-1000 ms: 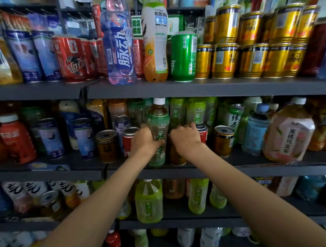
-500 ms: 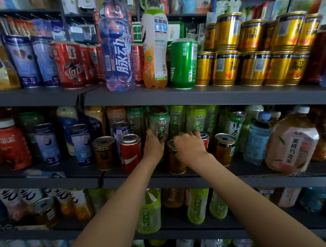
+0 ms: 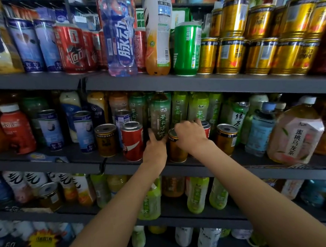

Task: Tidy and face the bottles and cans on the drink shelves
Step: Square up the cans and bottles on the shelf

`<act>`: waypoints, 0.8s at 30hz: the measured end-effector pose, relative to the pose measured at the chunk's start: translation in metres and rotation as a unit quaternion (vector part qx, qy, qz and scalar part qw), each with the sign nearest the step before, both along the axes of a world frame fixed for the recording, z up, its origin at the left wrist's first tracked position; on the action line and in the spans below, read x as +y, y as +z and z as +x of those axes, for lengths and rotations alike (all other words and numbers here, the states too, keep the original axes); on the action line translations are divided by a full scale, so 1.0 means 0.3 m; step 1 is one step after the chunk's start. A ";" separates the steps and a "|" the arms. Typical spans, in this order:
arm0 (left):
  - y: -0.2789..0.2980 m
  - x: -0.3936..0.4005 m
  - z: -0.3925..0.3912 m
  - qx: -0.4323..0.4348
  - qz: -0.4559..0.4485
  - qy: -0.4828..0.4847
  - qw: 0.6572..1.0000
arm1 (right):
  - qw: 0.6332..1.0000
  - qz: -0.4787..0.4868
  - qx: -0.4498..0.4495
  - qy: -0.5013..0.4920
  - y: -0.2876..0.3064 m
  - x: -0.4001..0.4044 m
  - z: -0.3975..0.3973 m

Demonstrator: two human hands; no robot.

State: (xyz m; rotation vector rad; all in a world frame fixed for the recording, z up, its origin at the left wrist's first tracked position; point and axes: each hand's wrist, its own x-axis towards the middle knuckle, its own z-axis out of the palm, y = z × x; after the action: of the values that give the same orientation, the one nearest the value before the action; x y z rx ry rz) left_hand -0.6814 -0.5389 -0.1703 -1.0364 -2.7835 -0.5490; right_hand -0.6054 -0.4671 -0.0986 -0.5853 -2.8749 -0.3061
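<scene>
Both hands are seen reaching into the middle shelf (image 3: pixel 180 165). The left hand (image 3: pixel 155 149) is wrapped around the lower part of a green tea bottle (image 3: pixel 160 115), thumb on its left side; the bottle stands upright in the second row, its top hidden behind the edge of the upper shelf (image 3: pixel 194 84). The right hand (image 3: pixel 190 136) is placed over the front cans with its fingers curled downward behind an amber can (image 3: pixel 176 151); whether anything is gripped cannot be told, since the fingertips are hidden.

Front row of the middle shelf: a brown can (image 3: pixel 106 139) and a red cola can (image 3: pixel 132 141) are noted just left of the left hand, the cola can nearly touching the wrist. A second red can (image 3: pixel 206 129) is partly covered by the right hand, with another amber can (image 3: pixel 226 139) just beyond it on the right. The approach to the bottle is crowded by these cans on both sides.

More green bottles (image 3: pixel 198 107) are ranked behind. Further right, a blue-capped bottle (image 3: pixel 260 128) and a large peach oolong tea jug (image 3: pixel 296 133) are recorded. Blue-and-white cans (image 3: pixel 50 129) and a red bottle with white cap (image 3: pixel 17 129) stand to the left.

On the upper shelf: stacked gold cans (image 3: pixel 258 39), a green can (image 3: pixel 187 48), an orange drink bottle (image 3: pixel 157 33), a blue-labelled clear bottle (image 3: pixel 120 39), red cans (image 3: pixel 70 48).
</scene>
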 end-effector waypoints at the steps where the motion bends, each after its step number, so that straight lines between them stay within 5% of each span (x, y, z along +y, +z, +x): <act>1: 0.000 0.008 -0.004 -0.020 -0.014 -0.004 1.000 | 1.000 -0.001 -0.002 0.001 0.002 0.001 -0.002; 8: 0.014 0.055 -0.101 -0.098 -0.018 -0.038 0.994 | 1.000 -0.014 -0.003 0.010 0.011 0.016 -0.011; 20: -0.008 0.081 -0.126 -0.191 0.161 0.005 0.968 | 0.998 -0.063 -0.026 0.018 -0.032 0.075 -0.035; 24: -0.006 0.030 -0.078 -0.232 0.160 -0.096 0.955 | 0.993 -0.106 -0.008 0.041 -0.037 0.099 -0.047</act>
State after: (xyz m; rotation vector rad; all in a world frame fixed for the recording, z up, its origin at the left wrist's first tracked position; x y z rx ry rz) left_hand -0.7047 -0.5298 -0.1721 -1.2356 -2.8251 -1.3805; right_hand -0.6195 -0.4374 -0.1097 -0.4972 -2.9578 0.0082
